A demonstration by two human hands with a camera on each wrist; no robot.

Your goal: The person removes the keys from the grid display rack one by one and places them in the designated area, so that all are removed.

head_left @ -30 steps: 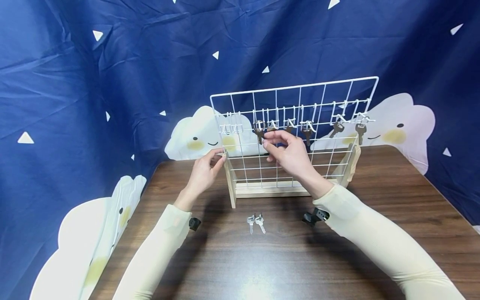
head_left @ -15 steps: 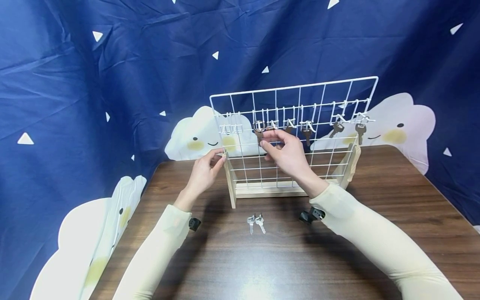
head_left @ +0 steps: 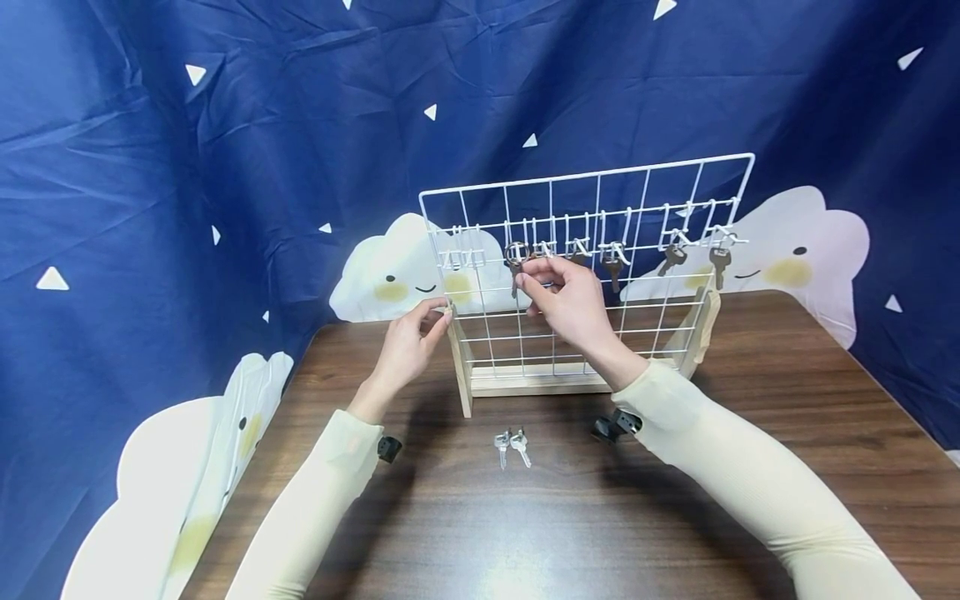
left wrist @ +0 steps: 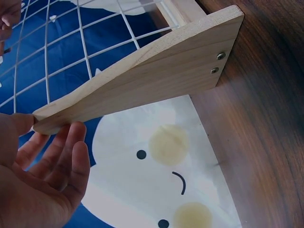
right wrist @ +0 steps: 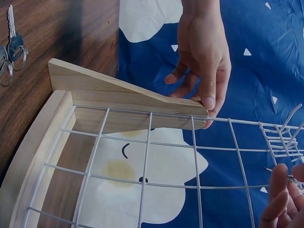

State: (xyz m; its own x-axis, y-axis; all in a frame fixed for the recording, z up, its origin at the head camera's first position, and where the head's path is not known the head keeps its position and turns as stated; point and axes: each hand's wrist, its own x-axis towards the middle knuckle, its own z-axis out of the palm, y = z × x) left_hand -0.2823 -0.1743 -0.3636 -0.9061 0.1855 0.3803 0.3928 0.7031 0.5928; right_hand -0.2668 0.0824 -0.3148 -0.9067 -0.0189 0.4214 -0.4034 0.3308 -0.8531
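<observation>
Head view, key (head_left: pixel 515 268) at right fingers (head_left: pixel 537 266), ring (head_left: pixel 506 253) above

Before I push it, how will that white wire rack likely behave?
The wire grid will probably feel stiff: its wires look straight and evenly crossed. It may tip if pushed high up, since it rises well above the wooden side panel, though the left hand, pinching that panel, should help steady it. The far-right key, hanging freely, would likely swing.
</observation>
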